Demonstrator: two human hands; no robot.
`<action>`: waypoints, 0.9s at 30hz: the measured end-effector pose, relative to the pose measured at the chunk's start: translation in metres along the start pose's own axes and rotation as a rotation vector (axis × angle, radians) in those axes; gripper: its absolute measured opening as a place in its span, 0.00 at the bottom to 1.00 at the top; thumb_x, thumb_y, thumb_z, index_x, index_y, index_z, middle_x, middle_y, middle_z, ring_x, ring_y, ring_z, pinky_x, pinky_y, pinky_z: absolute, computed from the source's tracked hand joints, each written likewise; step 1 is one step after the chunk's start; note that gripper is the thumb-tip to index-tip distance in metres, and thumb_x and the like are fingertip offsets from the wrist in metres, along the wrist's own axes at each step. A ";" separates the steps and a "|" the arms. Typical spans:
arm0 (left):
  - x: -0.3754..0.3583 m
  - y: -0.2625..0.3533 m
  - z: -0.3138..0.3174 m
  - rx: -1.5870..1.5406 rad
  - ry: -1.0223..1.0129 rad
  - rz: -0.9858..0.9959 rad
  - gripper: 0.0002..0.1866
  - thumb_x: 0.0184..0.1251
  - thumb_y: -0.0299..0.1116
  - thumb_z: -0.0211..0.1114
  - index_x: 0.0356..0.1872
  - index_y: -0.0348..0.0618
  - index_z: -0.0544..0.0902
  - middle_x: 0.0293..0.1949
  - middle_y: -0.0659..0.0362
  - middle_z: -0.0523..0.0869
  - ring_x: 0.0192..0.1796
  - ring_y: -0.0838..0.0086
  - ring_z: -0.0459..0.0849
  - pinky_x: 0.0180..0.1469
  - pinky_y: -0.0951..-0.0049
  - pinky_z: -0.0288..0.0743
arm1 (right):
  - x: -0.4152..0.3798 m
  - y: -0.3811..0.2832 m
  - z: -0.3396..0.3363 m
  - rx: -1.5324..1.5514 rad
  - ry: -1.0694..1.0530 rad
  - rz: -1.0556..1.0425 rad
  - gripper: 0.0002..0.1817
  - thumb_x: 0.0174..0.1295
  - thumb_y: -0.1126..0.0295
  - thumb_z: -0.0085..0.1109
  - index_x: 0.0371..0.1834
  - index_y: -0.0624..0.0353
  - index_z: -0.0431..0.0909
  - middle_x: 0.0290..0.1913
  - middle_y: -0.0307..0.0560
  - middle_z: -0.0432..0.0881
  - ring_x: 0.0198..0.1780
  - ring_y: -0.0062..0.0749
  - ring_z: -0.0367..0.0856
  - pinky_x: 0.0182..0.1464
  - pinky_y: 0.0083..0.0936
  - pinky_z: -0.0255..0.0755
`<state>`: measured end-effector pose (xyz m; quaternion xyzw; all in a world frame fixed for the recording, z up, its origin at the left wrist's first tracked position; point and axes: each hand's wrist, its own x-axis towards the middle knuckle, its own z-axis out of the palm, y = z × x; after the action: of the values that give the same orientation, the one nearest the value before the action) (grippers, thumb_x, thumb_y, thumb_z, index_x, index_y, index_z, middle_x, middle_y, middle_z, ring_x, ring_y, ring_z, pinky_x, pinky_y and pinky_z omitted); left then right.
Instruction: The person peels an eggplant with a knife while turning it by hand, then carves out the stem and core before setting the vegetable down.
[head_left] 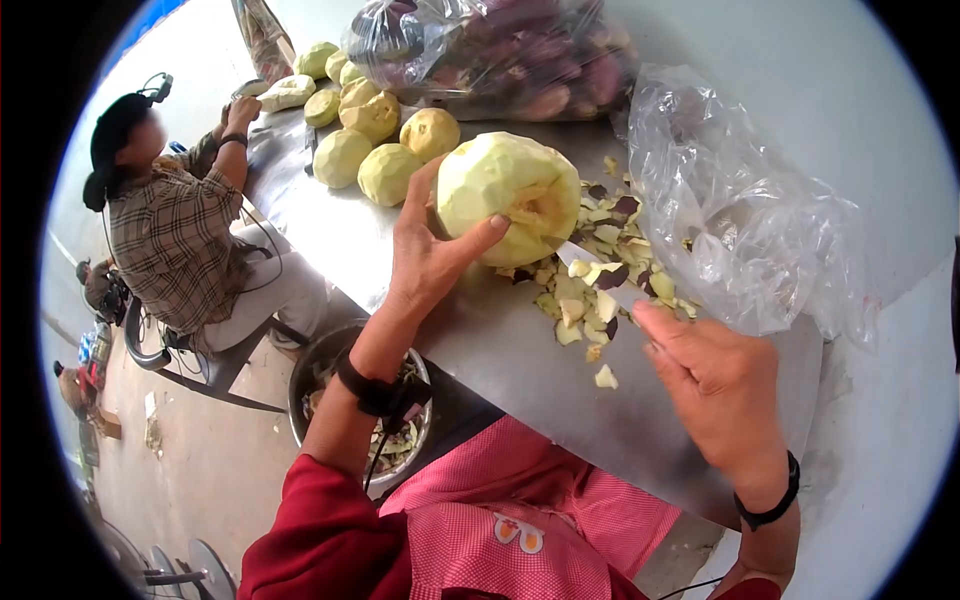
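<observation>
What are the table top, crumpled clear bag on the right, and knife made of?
Table top: probably sheet metal, smooth satin finish; grey with broad, bright glare.
Crumpled bag: thin glossy plastic, by its see-through film, creases and sharp highlights.
Knife: blade likely metal, flat and pale, partly covered by peelings; handle hidden in the right hand, material unclear.

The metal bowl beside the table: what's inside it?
Inside the bowl are peelings, some pale, some dark. The left forearm and its black wristband cross over the middle, hiding what lies there; anything beneath the top layer is covered too.
</observation>
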<state>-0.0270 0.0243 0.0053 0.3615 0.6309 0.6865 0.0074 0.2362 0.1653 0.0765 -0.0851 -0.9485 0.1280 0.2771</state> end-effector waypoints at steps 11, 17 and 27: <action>0.004 -0.002 -0.004 0.001 -0.019 -0.028 0.46 0.52 0.40 0.80 0.71 0.37 0.65 0.58 0.47 0.82 0.60 0.63 0.81 0.62 0.64 0.76 | 0.012 -0.013 0.012 -0.188 -0.011 -0.055 0.18 0.61 0.69 0.68 0.55 0.44 0.85 0.19 0.43 0.72 0.20 0.43 0.77 0.22 0.39 0.67; 0.004 -0.003 -0.004 -0.005 -0.030 -0.014 0.47 0.52 0.41 0.80 0.71 0.38 0.64 0.57 0.46 0.82 0.59 0.62 0.82 0.62 0.63 0.77 | 0.022 0.012 0.042 -0.101 0.092 -0.131 0.20 0.58 0.70 0.69 0.55 0.44 0.85 0.19 0.43 0.72 0.19 0.41 0.75 0.23 0.37 0.68; 0.001 -0.006 0.008 0.108 -0.084 0.197 0.52 0.47 0.39 0.82 0.72 0.36 0.59 0.63 0.46 0.72 0.65 0.60 0.75 0.67 0.63 0.72 | 0.015 0.031 0.049 0.231 0.083 -0.010 0.19 0.58 0.72 0.69 0.54 0.47 0.86 0.25 0.48 0.81 0.22 0.39 0.78 0.27 0.32 0.71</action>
<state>-0.0267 0.0326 0.0000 0.4498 0.6275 0.6333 -0.0532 0.1994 0.1886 0.0354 -0.0530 -0.9156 0.2315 0.3246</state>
